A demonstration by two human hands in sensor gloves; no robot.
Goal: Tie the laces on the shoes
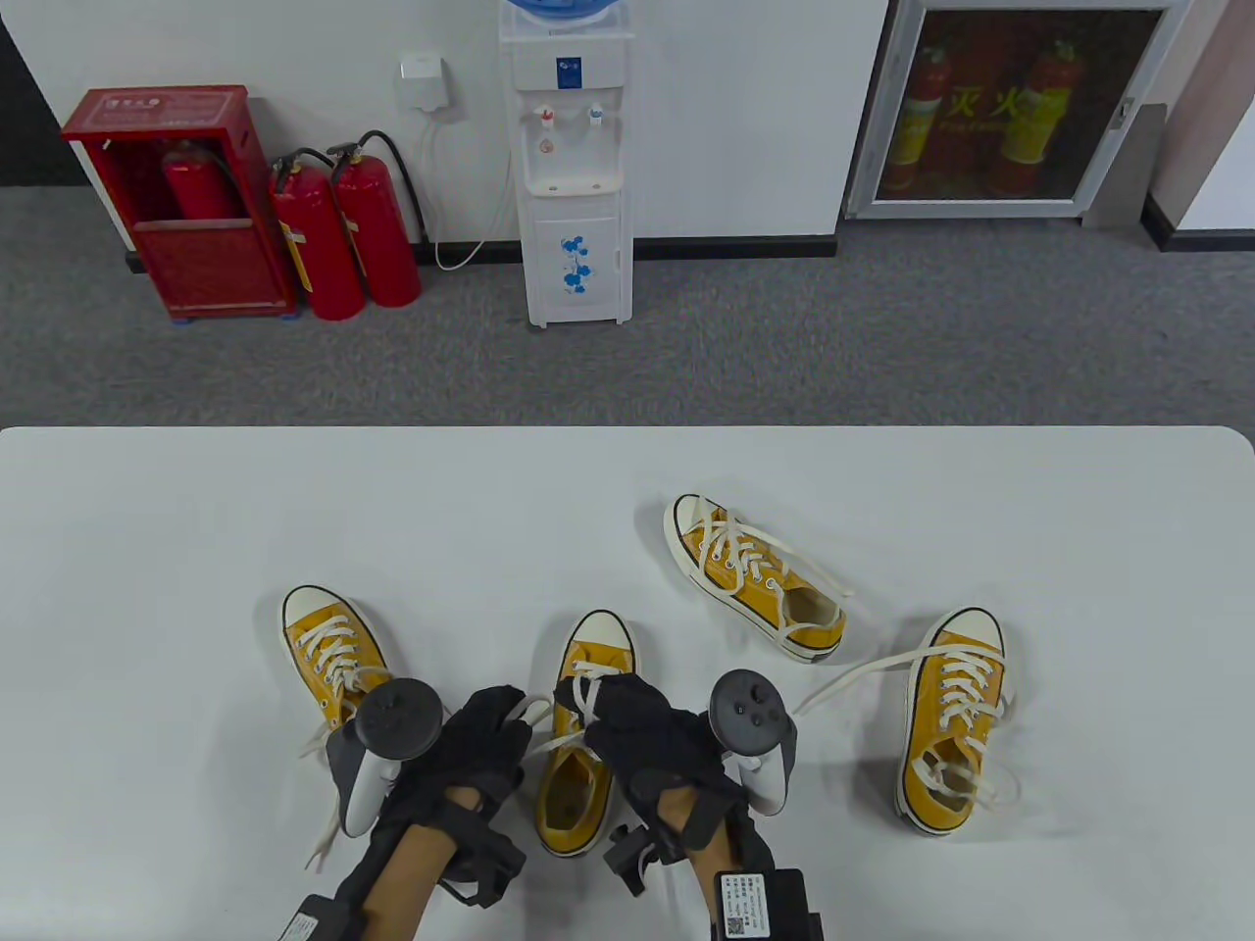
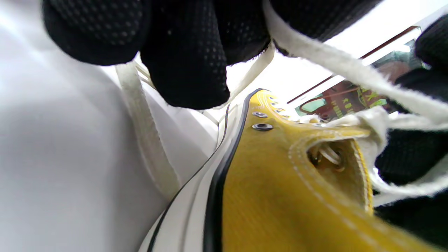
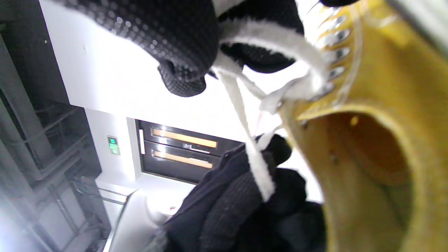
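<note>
While my left hand (image 1: pixel 471 750) and right hand (image 1: pixel 652 745) each pinch a white lace (image 1: pixel 549 733), they hide the yellow sneaker's (image 1: pixel 574 784) knot.

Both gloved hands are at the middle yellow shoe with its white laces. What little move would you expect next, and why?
Probably drawing the lace ends apart to snug the crossing down. The left hand and the right hand each pinch a strand of the white lace above the middle shoe, and in the right wrist view the strands meet loosely near the top eyelets, with no bow visible.
</note>
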